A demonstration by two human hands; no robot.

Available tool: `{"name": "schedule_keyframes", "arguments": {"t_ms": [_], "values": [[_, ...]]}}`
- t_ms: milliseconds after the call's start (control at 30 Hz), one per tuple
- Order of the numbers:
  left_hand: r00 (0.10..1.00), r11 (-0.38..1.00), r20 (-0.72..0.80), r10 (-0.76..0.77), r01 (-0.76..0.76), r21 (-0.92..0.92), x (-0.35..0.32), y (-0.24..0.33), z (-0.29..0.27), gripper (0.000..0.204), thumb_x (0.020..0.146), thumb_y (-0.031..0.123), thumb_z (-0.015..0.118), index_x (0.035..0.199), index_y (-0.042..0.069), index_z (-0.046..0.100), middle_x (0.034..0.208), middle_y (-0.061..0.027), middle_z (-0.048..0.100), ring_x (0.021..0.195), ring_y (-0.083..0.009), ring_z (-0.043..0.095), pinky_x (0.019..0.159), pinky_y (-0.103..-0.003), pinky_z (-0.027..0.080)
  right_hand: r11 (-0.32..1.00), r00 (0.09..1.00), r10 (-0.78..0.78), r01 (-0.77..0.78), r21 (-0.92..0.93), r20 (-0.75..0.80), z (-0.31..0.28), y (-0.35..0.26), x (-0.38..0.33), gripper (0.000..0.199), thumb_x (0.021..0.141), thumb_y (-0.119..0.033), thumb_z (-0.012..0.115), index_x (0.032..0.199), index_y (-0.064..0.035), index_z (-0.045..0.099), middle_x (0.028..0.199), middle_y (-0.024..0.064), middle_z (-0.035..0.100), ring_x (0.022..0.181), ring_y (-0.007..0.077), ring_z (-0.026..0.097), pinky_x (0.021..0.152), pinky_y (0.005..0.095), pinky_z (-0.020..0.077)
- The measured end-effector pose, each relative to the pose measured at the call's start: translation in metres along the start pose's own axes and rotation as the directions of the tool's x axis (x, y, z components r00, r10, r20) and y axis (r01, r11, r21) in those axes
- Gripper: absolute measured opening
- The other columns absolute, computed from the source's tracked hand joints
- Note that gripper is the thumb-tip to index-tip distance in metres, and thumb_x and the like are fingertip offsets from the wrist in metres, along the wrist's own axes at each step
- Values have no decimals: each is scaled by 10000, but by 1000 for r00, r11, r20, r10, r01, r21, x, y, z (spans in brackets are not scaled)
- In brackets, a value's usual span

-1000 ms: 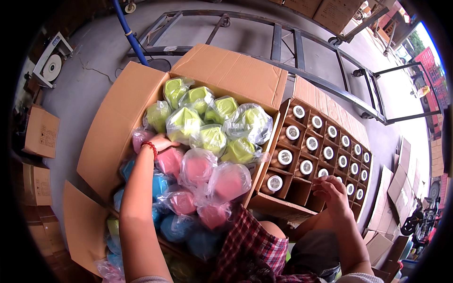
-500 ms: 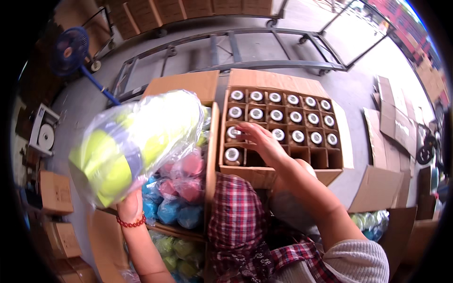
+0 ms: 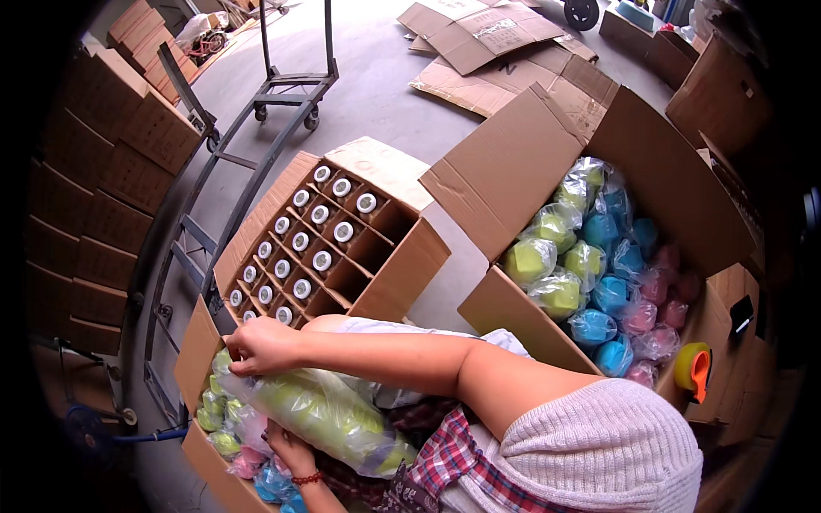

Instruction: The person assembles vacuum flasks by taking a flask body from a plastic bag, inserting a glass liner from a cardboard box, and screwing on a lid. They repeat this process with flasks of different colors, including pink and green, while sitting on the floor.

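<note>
A long clear plastic bag of lime-green pieces [image 3: 329,415] lies slantwise close to my body, over the near edge of an open carton [image 3: 205,462]. My right hand [image 3: 265,344] pinches the gathered far end of this bag. Below it, my left hand [image 3: 289,449], with a red bead bracelet at the wrist, holds the bag's underside; some of its fingers are hidden. Inside the carton are bagged green, pink and blue pieces. Just beyond my right forearm stands a divided carton [image 3: 398,278] with several white-capped bottles [image 3: 299,242] upright in its cells; some cells are bare.
On the right, a large open carton [image 3: 513,295] holds bagged green, blue and pink pieces. An orange and yellow tape dispenser [image 3: 697,372] sits beside it. Flattened cardboard [image 3: 492,43] lies on the floor ahead. A metal trolley frame [image 3: 248,192] and stacked cartons [image 3: 111,197] stand at left.
The view has swung to the right. The bag has come down from a raised position to lie near my body. My right hand has left the bottles and taken hold of the bag's end.
</note>
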State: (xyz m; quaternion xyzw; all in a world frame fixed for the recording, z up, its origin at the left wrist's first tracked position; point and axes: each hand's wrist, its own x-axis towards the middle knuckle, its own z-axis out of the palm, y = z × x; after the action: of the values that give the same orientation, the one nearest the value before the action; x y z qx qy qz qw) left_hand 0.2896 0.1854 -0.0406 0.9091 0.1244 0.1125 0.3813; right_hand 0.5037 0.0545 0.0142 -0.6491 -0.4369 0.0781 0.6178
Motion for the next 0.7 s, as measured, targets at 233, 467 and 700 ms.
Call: {"name": "schedule_keyframes", "arguments": {"t_ms": [233, 467, 700], "values": [[971, 975, -189, -147, 111, -191, -17, 61, 34, 931, 792, 325, 787, 1433, -65, 236, 1440, -203, 336, 1268, -281, 394, 1058, -401, 318, 787, 978, -42, 159, -596, 205, 31, -58, 9, 159, 665, -227, 667, 704, -78, 704, 725, 95, 679, 717, 264, 674, 597, 391, 479], [947, 837, 16, -321, 292, -462, -28, 77, 48, 802, 836, 277, 731, 1415, -54, 285, 1393, -205, 401, 1239, -294, 432, 1058, -426, 330, 665, 968, 50, 150, -731, 245, 41, -32, 6, 191, 710, -256, 645, 801, -112, 731, 807, 64, 687, 771, 228, 658, 653, 403, 421], [496, 571, 507, -705, 821, -9, -65, 22, -45, 672, 937, 281, 601, 1434, -31, 275, 1423, -212, 366, 1257, -299, 429, 1063, -416, 349, 968, 991, 85, -58, -244, 103, 62, -18, 12, 387, 861, -371, 560, 729, -38, 706, 679, 139, 639, 729, 271, 649, 703, 394, 442]]}}
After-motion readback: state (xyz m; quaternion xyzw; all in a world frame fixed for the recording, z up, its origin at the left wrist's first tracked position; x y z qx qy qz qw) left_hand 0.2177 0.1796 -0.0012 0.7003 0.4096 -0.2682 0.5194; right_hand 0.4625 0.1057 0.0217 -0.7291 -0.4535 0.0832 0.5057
